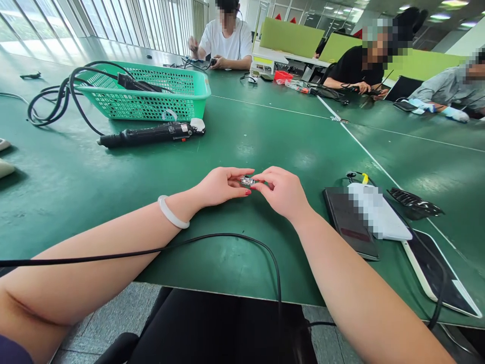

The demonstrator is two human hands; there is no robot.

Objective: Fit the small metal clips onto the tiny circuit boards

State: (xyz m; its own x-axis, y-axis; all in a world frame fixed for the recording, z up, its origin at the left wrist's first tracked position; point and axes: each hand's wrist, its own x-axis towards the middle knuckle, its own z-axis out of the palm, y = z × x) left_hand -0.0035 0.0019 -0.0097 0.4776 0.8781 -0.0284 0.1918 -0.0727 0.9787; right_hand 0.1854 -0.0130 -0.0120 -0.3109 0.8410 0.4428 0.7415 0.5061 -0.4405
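A small, shiny silver metal part [248, 181] is held between my two hands, just above the green table. My left hand [222, 187] has its thumb and fingers closed around the part's left side, and a white bangle [172, 212] circles that wrist. From the other side, my right hand [282, 191] pinches the part's right end between thumb and fingertips. Its exact kind is too small to make out. Beyond my left hand, a black electric screwdriver [151, 133] lies on the table, its cable running to a coil at the left.
A green plastic basket [147, 108] with a black corded tool in it stands behind the screwdriver. Right of my hand lie a dark notebook [350, 222], a white device and a tablet [443, 273]. A black cable [227, 235] crosses near the table edge. Several people sit across the table.
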